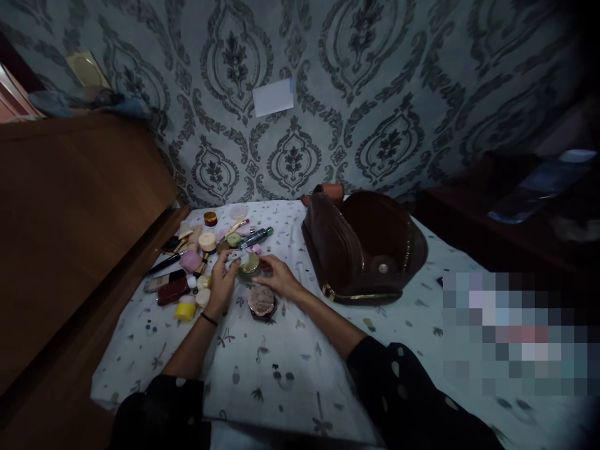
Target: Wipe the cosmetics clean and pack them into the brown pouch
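Observation:
A round jar with a gold-green lid is between my two hands, just above the patterned white sheet. My left hand grips it from the left, its thumb and fingers bent around that side. On the opposite side, my right hand closes its fingers on the jar; the fingertips are partly hidden and dim. A round compact with a marbled brownish lid lies just nearer to me. Beyond the jar is a dark green tube, close to a small green-lidded pot.
Several cosmetics lie at the left, including a yellow-lidded jar, a dark red bottle and a pink puff-like item. An open brown leather bag stands at right. A wooden panel borders the left; a wallpapered wall rises behind.

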Demonstrator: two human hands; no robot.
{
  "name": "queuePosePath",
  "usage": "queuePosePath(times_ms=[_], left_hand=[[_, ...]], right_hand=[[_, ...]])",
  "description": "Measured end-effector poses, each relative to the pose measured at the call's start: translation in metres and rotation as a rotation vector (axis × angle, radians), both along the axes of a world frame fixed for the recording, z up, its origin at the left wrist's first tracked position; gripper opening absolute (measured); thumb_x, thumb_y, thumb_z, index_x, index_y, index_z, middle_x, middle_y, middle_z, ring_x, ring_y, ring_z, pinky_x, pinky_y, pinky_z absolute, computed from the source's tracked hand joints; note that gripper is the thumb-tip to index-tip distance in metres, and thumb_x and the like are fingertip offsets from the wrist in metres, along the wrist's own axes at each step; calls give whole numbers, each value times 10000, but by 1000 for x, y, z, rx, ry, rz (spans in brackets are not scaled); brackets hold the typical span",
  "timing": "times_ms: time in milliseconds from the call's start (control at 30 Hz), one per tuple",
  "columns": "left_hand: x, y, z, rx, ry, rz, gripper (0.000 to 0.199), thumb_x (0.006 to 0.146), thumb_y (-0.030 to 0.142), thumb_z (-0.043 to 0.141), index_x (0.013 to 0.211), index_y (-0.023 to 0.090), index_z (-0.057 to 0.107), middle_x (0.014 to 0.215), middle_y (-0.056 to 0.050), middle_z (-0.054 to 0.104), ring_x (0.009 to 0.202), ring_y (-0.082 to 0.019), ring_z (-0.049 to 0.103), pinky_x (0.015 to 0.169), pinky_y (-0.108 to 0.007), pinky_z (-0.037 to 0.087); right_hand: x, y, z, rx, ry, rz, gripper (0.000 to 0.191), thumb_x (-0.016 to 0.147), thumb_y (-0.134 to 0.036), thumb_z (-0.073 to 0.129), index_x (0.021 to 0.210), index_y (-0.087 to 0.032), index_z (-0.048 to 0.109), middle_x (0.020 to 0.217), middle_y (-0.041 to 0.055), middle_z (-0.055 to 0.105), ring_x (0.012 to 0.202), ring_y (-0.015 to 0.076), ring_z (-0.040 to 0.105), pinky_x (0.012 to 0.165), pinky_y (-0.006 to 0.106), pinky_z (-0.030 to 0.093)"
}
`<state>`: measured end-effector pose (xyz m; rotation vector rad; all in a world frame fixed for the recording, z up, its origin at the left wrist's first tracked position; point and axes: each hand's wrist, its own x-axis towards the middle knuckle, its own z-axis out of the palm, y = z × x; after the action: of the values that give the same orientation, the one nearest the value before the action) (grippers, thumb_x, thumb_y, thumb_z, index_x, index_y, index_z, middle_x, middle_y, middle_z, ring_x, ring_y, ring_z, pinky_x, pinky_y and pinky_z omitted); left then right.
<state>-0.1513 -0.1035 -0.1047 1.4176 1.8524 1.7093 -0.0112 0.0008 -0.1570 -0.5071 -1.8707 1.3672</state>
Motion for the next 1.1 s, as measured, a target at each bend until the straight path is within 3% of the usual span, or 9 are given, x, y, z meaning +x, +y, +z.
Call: queuePosePath(times_ms=[133,400,600,867,1100], left_hand=[[-10,1,-10,2,-199,-53,280,795,412,645,961,196,579,926,-20,658,841,-175,601,782,-273,484],[-16,7,-21,57,-435,-90,375,694,425,763,928,188,592,869,15,643,740,-128,584,728,-246,472],[-12,6,-12,46,-248,-77,309,739,409,723,918,184,609,859,-1,648,777,-154,580,734,-251,465],[-12,2,-12,41,41,-38,210,827,373,644,892,173,640,878,-20,631,845,-177,565,761,-260,438],[-11,2,-12,29,112,-40,183,828,354,640,871,176,626,851,-8,608,834,-170,553,765,-259,425]], right_hand=[[-2,-5,5,110,-101,-47,712,620,-251,862,1284,-240,605,1246,95,643,1158,294,571,994,435,445],[3,-9,14,204,-255,-27,646,708,-286,811,1286,-192,538,1216,99,642,1123,272,563,966,406,427],[2,-7,11,165,-184,24,631,708,-275,808,1255,-201,502,1182,69,643,1075,239,596,929,364,454],[-3,-1,1,288,-90,-8,650,679,-280,839,1242,-169,535,1240,120,599,1165,269,552,1018,417,424],[5,2,8,297,-148,125,634,752,-322,786,1297,-168,500,1244,127,607,1165,281,559,1008,430,438]])
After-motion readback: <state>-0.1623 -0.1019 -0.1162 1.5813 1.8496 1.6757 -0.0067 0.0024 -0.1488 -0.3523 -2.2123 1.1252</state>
